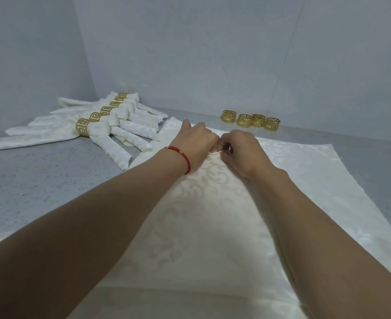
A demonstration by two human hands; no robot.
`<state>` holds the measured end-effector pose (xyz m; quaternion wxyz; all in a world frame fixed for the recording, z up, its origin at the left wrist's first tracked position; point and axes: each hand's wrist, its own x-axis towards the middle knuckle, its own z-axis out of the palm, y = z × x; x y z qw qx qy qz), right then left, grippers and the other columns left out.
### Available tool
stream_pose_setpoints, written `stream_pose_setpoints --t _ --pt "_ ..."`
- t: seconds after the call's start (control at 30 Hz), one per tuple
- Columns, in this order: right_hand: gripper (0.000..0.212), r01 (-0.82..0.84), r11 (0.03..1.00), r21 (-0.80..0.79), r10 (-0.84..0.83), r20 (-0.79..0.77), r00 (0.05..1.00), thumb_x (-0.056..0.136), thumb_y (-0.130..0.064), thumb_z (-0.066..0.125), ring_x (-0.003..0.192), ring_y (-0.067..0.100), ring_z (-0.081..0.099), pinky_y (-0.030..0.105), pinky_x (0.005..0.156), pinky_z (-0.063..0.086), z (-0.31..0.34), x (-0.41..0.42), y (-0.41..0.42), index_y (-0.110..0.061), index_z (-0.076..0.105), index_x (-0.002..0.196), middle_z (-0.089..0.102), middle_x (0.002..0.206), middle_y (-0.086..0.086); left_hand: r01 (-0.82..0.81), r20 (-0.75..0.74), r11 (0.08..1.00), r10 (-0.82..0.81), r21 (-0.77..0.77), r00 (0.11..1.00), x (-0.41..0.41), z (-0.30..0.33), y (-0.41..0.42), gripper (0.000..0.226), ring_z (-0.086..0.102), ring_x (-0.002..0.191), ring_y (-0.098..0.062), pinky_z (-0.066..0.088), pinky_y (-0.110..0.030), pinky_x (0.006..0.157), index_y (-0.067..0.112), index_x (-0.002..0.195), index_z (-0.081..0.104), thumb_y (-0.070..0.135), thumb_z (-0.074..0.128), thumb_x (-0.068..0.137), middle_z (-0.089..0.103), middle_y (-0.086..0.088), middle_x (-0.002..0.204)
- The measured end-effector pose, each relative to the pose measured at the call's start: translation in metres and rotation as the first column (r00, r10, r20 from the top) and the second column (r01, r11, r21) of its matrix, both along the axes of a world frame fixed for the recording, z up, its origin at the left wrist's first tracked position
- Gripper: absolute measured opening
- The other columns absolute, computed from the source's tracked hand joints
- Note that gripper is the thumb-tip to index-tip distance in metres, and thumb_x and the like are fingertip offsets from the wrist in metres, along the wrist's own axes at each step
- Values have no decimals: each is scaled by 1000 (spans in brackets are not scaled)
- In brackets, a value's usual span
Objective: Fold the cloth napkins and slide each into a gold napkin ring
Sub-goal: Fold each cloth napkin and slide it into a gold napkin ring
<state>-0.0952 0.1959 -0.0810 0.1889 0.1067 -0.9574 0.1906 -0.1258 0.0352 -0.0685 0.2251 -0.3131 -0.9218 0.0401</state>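
**Both hands pinching napkin at far centre, fold starting**

Flat cream napkin point(213, 226) is lying spread on the grey tabletop point(40, 192), directly in front of the person, running under both forearms. Left hand point(195, 140) and right hand point(241, 149) are meeting near the far middle of the cloth, fingers curled, both pinching a small raised bit of fabric between them. Looks like the fold or gather step is just beginning; no ring in hand yet.

Four empty gold rings point(251, 119) are sitting in a row just beyond the napkin, near the wall. Finished napkins point(111, 127), already ringed, are fanned out at far left, apart from the work.

Next move probably calls for keeping the pinch tight while drawing the cloth up or over, then freeing one hand to reach for a ring.

Hard to tell: fingertips are tucked under the knuckles, so exact grip is unclear. Near edge of the napkin is cut off by the frame; a second layer may be underneath, cannot confirm. Red bracelet point(185, 157) on left wrist.
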Motion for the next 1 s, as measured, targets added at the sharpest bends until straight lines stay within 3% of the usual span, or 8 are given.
stream_pose_setpoints --t 0.13,0.23,0.33,0.4,0.5,0.63,0.8,1.0 --pt "25 -27 991 132 13 105 994 81 -3 61 81 21 64 36 71 55 12 4 1 -21 78 88 63 81 -8 -13 260 995 -14 103 966 7 7 -2 25 51 99 -17 37 -37 84 25 88 69 9 51 81 66 12 91" --pt "17 35 999 -34 -30 159 987 81 -13 61 75 17 65 39 71 58 12 8 -1 -19 76 77 71 74 -5 -116 371 916 -38 384 928 7 0 -5 20 61 89 -20 50 -37 84 22 80 74 14 55 82 70 5 80" --pt "18 113 964 -241 -66 193 979 86 -19 60 77 22 66 37 71 56 5 8 2 -11 75 79 74 80 5 -231 405 782 -30 579 914 6 -6 -5 21 59 92 -17 51 -33 87 29 101 76 21 68 83 69 1 87" --pt "14 131 946 -295 -80 181 980 89 -18 64 78 19 66 28 68 52 1 7 5 -15 76 86 74 82 3 -238 409 796 -13 557 912 5 -7 -3 20 59 93 -18 50 -34 88 26 100 77 18 70 83 70 2 86" --pt "9 80 964 -253 -35 179 983 89 -16 71 78 12 63 18 65 45 0 6 9 -18 78 94 71 82 -4 -201 384 867 12 456 923 6 -8 -1 19 54 80 -22 45 -37 81 24 70 71 10 63 82 60 5 70" --pt "7 19 999 28 -20 64 998 91 -17 66 97 21 58 38 82 48 4 6 6 -19 74 91 63 96 -1 -183 294 928 84 326 952 9 -5 1 12 48 98 -18 35 -41 86 26 84 67 18 60 89 62 9 91" --pt "18 45 943 329 -56 23 998 86 -6 57 104 27 55 39 85 35 16 14 -11 -23 60 90 61 98 0 -92 196 970 47 224 979 17 0 -1 23 52 98 -19 30 -40 83 28 87 62 5 57 84 64 10 87" --pt "22 -8 932 362 -46 139 989 87 -8 58 94 22 61 34 79 43 23 24 -6 -25 69 96 65 94 -6 -22 295 995 -6 93 955 26 9 -6 37 57 102 -19 38 -36 90 27 101 70 2 50 80 64 10 98"
